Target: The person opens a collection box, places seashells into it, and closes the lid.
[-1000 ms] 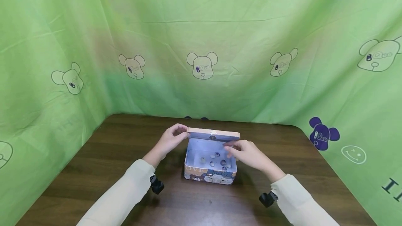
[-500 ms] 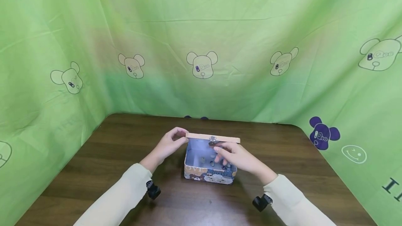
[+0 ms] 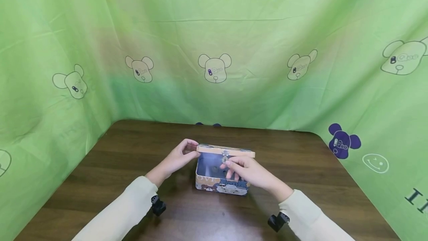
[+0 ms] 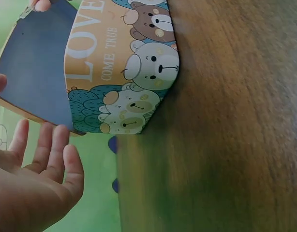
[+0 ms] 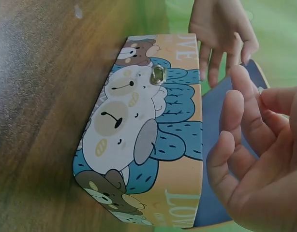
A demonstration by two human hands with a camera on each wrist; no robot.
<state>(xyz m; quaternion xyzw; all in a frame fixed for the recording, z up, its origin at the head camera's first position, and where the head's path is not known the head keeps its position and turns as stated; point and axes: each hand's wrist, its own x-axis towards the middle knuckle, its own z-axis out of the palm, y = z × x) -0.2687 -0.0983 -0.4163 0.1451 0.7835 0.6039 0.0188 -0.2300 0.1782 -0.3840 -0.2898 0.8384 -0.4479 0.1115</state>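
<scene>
A tin box [image 3: 208,187] printed with cartoon bears and "LOVE" lettering stands on the table, its hinged lid [image 3: 239,152] tilted partway down over the blue-grey inside. My left hand [image 3: 176,162] holds the lid's left end, thumb at the front edge and fingers [image 4: 44,145] along the side. At the front, my right hand [image 3: 252,173] pinches the small metal latch [image 3: 225,159] hanging from the lid, its other fingers curled loosely before the opening. A metal catch [image 5: 158,75] sits on the box's front wall. The small items inside are mostly hidden in shadow and behind the right hand.
The brown wooden table [image 3: 133,151] reaches back to a green curtain [image 3: 254,96] with mouse-like prints, which encloses the back and sides. A small black camera [image 3: 158,205] is worn at the left wrist, and another black camera [image 3: 278,221] at the right.
The lid has swung downward and forward with my left hand on its end. My right hand has moved left from the box's right side to the latch, covering much of the inside.
</scene>
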